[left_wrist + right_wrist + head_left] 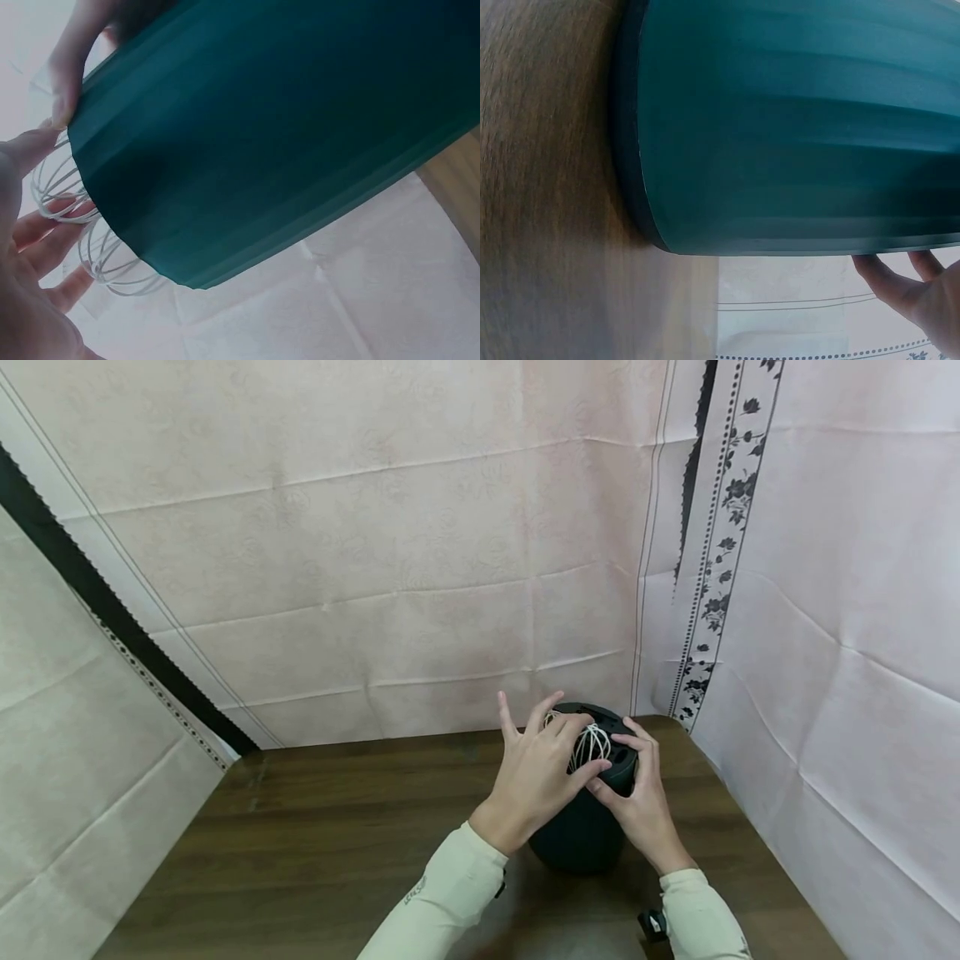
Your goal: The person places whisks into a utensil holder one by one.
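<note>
A tall dark green ribbed container point(577, 839) stands upright on the table, its black top point(626, 752) showing openings. White strands looped into a bundle, like a coiled cord point(594, 742), lie at that top. My left hand point(528, 772) holds the bundle between thumb and fingers, with other fingers raised. In the left wrist view the loops point(112, 262) spread in two lobes beside the container's rim, with fingers behind them. My right hand point(641, 793) grips the container's upper rim at the right, thumb in front and fingers along the far side. What lies inside the container is hidden.
The brown wooden table point(337, 835) extends to the left and front. Pale creased cloth point(412, 568) hangs behind and at both sides, with a dark floral border point(723, 552) at the back right. A small black device point(652, 925) sits at my right wrist.
</note>
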